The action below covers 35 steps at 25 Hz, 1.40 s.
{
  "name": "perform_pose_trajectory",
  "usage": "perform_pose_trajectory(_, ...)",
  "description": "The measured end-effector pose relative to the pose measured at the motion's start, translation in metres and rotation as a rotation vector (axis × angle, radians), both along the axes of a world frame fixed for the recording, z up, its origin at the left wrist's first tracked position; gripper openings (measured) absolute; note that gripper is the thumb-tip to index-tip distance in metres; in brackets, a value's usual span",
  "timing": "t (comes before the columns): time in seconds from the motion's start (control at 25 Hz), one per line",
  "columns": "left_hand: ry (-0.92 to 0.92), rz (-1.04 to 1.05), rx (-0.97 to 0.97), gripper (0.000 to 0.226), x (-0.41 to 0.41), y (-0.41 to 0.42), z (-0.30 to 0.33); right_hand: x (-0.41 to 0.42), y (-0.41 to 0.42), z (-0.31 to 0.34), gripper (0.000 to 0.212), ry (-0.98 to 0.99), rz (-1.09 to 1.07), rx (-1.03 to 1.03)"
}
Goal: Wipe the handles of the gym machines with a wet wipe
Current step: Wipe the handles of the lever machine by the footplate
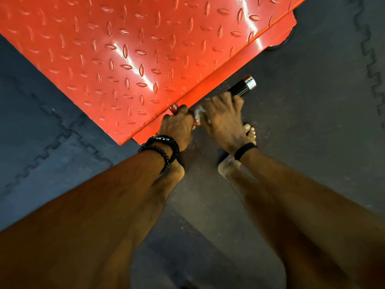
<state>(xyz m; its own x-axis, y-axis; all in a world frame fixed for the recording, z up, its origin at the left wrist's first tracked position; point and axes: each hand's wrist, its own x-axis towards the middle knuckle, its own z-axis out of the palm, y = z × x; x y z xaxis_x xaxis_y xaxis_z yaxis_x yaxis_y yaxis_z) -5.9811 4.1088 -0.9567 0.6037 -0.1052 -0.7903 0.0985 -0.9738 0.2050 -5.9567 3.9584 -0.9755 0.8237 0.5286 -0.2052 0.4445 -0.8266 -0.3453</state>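
From the head camera we see our left hand curled round the red metal bar at the edge of the glossy red diamond-tread steel platform. Our right hand wraps the black, chrome-capped handle, pressing a crumpled white wet wipe against it, above the dark rubber floor mat.
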Motion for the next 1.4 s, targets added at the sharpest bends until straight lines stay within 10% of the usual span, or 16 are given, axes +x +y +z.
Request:
perform_pose_trajectory(0.44, 0.003, 0.006, -0.008, 0.025, 0.000, -0.001, -0.003, -0.025, 0.007, 0.012, 0.012, 0.124, -0.430, 0.075)
perform_pose_trajectory(0.64, -0.004, 0.035, -0.009, 0.026, -0.004, -0.001, -0.006, 0.023, -0.017, 0.004, 0.013, -0.026, -1.141, 0.292)
perform_pose_trajectory(0.84, 0.001, 0.030, -0.010, 0.023, -0.001, -0.001, -0.002, -0.046, 0.050, 0.051, 0.008, 0.444, -1.287, 0.378)
perform_pose_trajectory(1.08, -0.048, 0.018, -0.008, 0.027, -0.009, -0.001, -0.009, 0.043, -0.004, -0.010, 0.025, 0.392, -1.818, 0.693)
perform_pose_trajectory(1.28, -0.033, 0.032, -0.004, 0.028, -0.008, -0.001, -0.011, -0.011, 0.020, -0.018, 0.038, 1.018, -1.571, 0.748)
perform_pose_trajectory(1.4, -0.048, 0.024, -0.007, 0.027, -0.007, -0.001, -0.008, 0.004, 0.010, -0.019, 0.037, 1.011, -1.594, 0.766)
